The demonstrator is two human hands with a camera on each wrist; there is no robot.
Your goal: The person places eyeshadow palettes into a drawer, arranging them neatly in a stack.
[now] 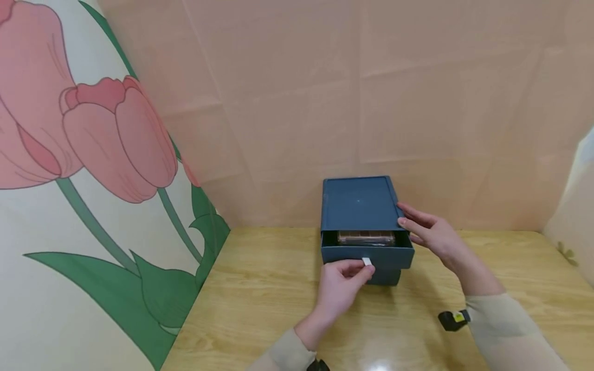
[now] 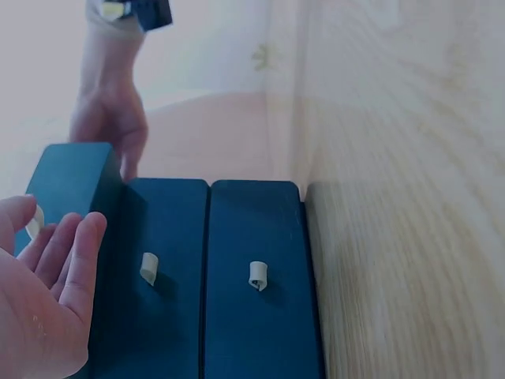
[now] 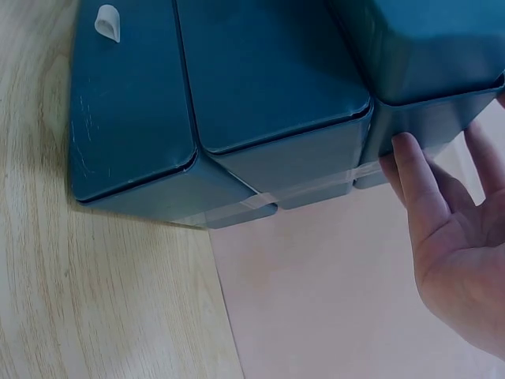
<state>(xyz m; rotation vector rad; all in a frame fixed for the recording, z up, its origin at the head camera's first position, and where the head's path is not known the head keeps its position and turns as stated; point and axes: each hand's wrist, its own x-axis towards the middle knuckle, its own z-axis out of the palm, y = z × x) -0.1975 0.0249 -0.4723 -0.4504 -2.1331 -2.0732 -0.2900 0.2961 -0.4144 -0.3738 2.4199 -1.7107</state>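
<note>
A dark blue stack of drawers stands on the table, its top drawer pulled partly out. My left hand pinches the white pull tab on that drawer's front. Inside the drawer, a clear-topped package with brown contents shows, partly hidden under the stack's top. My right hand rests on the stack's right side, thumb near the upper edge; in the right wrist view its fairly straight fingers touch the side wall. Two lower drawers, with white tabs, are closed.
The stack sits on a light wood table, close to a pinkish cloth backdrop. A tulip-printed panel borders the left side. Strips of clear tape run across the stack's side. Black wrist cameras are on both forearms.
</note>
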